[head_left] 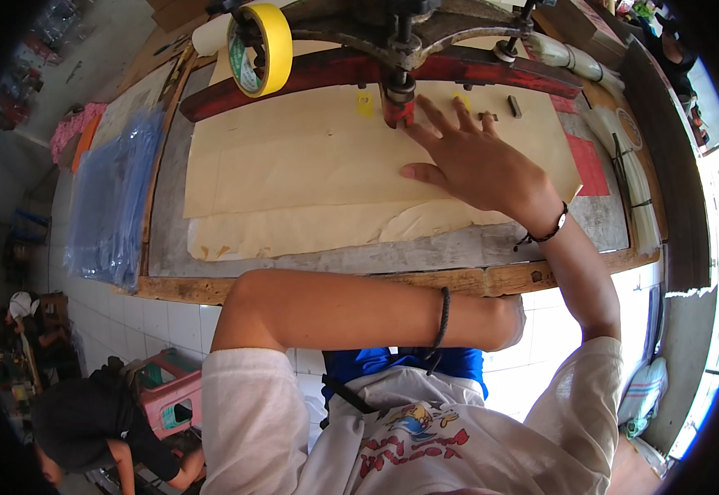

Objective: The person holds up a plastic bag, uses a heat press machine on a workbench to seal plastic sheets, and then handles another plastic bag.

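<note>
My right hand (479, 165) lies palm down with fingers spread on a large tan sheet of paper (277, 157), gripping nothing. Its fingertips are close to the red metal bar (310, 73) of a press and to the red-tipped post (398, 107) at the bar's middle. Small yellow tape pieces (365, 103) and a short dark metal block (515, 106) are near the bar. My left forearm crosses in front of my body, and my left hand (506, 322) is at the table's front edge, right of centre. The fingers of that hand are hidden.
A yellow tape roll (275, 51) hangs from the press at upper left. Clear blue plastic sheets (112, 198) drape over the table's left side. Bundled pale plastic strips (624, 161) and red pieces (588, 165) lie at the right. A person in dark clothes (87, 429) sits at lower left.
</note>
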Motion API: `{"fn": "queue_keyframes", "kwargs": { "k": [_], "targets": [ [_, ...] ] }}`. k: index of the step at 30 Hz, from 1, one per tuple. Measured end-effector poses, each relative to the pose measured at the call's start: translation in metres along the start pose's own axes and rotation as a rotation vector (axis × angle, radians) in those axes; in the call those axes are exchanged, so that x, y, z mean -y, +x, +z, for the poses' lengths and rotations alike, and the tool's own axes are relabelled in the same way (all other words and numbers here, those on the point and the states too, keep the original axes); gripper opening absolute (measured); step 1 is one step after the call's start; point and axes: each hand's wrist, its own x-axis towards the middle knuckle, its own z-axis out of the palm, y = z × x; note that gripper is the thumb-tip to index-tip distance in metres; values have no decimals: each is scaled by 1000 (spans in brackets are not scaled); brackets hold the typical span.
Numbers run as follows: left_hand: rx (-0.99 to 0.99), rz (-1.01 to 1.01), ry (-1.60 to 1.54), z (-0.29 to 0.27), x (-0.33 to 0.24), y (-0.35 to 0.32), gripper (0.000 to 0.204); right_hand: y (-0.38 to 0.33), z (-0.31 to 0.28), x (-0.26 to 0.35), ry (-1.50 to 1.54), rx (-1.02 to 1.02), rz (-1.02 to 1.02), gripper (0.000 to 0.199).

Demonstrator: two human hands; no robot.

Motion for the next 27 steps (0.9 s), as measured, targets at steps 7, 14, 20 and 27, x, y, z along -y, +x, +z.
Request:
{"fn": "queue_keyframes", "kwargs": {
  "k": [7, 14, 20, 27],
  "targets": [
    [42, 27, 76, -8, 8, 0, 14, -1, 2, 1, -1, -11, -1, 70],
    [-2, 31, 48, -2, 1, -2, 14, -1, 1, 2, 1, -5, -2, 69],
    [25, 20, 37, -6, 5, 0, 14, -2, -1, 1, -13, -3, -2, 68],
    [40, -10, 35, -7, 1, 1, 15, -1, 1, 1, -8, -9, -12, 68]
  ]
}}
